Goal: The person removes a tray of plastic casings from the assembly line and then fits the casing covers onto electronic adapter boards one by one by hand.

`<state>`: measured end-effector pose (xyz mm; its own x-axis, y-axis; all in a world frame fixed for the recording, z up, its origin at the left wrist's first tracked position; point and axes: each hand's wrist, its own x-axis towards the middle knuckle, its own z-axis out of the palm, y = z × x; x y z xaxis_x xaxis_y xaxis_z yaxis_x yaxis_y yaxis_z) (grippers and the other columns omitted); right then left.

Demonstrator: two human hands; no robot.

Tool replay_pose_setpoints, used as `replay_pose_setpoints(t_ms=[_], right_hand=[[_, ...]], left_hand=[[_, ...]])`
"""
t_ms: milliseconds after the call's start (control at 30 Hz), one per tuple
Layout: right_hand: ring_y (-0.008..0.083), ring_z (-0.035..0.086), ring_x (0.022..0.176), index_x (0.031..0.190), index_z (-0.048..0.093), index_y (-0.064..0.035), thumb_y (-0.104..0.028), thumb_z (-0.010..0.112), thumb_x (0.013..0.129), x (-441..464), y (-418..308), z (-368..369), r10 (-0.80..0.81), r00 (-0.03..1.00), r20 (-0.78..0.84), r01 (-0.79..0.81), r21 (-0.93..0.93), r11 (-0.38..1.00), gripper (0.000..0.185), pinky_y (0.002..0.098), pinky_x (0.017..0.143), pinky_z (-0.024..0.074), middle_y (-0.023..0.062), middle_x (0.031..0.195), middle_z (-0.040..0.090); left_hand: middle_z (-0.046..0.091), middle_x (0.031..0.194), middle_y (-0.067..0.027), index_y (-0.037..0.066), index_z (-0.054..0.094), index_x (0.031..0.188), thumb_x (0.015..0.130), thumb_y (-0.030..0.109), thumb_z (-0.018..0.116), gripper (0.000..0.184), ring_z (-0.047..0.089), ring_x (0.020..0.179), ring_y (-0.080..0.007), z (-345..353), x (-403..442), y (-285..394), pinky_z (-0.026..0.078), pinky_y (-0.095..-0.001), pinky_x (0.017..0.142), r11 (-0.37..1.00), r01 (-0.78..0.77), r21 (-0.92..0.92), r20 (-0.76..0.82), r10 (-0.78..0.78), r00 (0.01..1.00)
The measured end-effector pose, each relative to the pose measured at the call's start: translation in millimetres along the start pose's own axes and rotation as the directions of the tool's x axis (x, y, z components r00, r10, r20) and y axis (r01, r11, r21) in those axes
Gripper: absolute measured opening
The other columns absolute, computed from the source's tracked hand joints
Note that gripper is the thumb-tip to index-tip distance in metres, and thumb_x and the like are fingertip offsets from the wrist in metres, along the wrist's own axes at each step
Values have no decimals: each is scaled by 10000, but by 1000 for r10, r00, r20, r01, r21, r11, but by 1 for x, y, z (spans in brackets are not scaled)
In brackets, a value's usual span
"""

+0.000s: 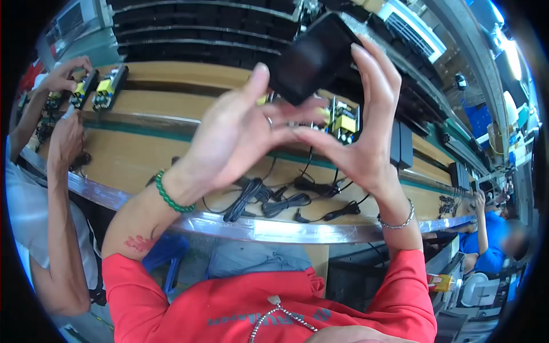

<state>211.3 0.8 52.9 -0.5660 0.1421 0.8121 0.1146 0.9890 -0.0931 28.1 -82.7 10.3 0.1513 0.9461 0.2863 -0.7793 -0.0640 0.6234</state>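
So past the long brown bench (128,171), your left hand (226,140) and right hand (374,128) are both spread wide around the raised black case (314,57), can't tell which one's actually gripping it, with thin black cables (245,198) lying below.

Attire comprises a lettered red shirt (246,290), beaded necklace (261,324), green beaded bracelet (164,196) (left) and silvery bracelet (400,224) (right).
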Motion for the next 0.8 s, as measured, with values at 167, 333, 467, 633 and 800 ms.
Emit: replay_pose_setpoints(t_ms=[167, 333, 467, 633, 800], right_hand=[[275, 511, 1346, 1528, 375, 40, -179, 826, 813, 12, -21, 0, 698, 702, 140, -635, 567, 525, 874, 395, 1165, 380, 195, 1459, 509], [294, 561, 1271, 1497, 268, 186, -334, 820, 871, 66, -59, -22, 616, 639, 460, -762, 274, 586, 983, 358, 1031, 491, 287, 1354, 555], [289, 608, 1184, 1458, 334, 207, -322, 833, 846, 68, -54, -29, 417, 691, 590, -577, 104, 810, 951, 356, 1023, 494, 256, 1257, 619], [293, 594, 1219, 1475, 336, 160, -346, 807, 833, 43, -32, -44, 453, 686, 570, -463, -138, 875, 943, 389, 1081, 462, 252, 1317, 595], [306, 516, 1359, 1523, 440, -34, -257, 941, 637, 2, 36, -77, 392, 600, 697, -67, -444, 893, 1042, 374, 1142, 392, 174, 1496, 507]], left_hand=[[700, 1170, -136, -20, 614, 1320, 999, 103, 623, 343, 694, 1012, -216, -4, -3, 11, 548, -308, 901, 593, -142, 792, -165, 432, 887], [688, 1133, -252, -87, 673, 1163, 739, -34, 744, 434, 704, 1014, -369, 7, 7, 8, 586, -422, 838, -458, -352, 817, 577, 636, 512], [660, 1189, -278, -126, 555, 1329, 680, -80, 818, 701, 694, 1024, -387, -2, 5, 4, 579, -406, 873, -592, -464, 659, 752, 527, 395], [641, 1241, -280, -139, 514, 1354, 703, -64, 827, 726, 683, 1061, -371, -29, 19, 2, 572, -395, 911, -640, -551, 535, 844, 374, 385], [588, 1359, -271, -144, 457, 1393, 747, -111, 748, 709, 655, 1213, -331, -15, 16, 4, 555, -368, 1015, -527, -594, 607, 791, 468, 393]])
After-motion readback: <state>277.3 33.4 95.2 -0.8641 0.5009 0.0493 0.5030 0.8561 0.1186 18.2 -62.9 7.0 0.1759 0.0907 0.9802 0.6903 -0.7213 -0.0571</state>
